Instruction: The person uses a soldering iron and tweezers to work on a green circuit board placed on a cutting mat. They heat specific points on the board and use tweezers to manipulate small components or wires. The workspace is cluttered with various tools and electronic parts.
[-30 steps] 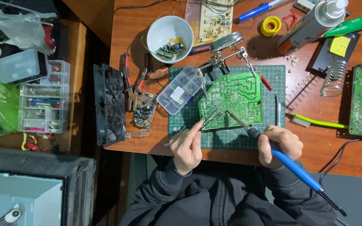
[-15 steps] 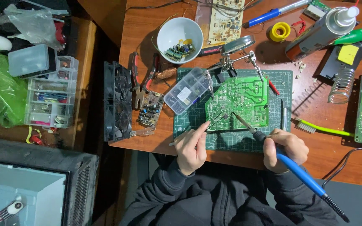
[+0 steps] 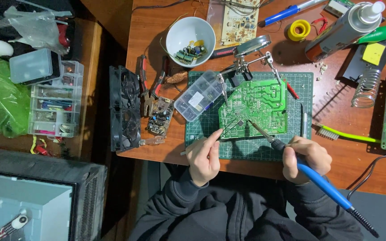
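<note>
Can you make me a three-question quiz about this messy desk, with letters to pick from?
1. Where is the white bowl?
A. beyond the green circuit board
B. on the floor
C. in the person's lap

2. What colour is the soldering iron handle?
A. red
B. blue
C. white

3. What is the right hand doing?
A. resting empty
B. holding the bowl
C. gripping the soldering iron

Answers:
1. A, the bowl sits on the wooden desk past the board.
2. B, the handle under the hand is blue.
3. C, its fingers wrap the iron, whose tip meets the board, while the left hand holds a thin tool.
</note>
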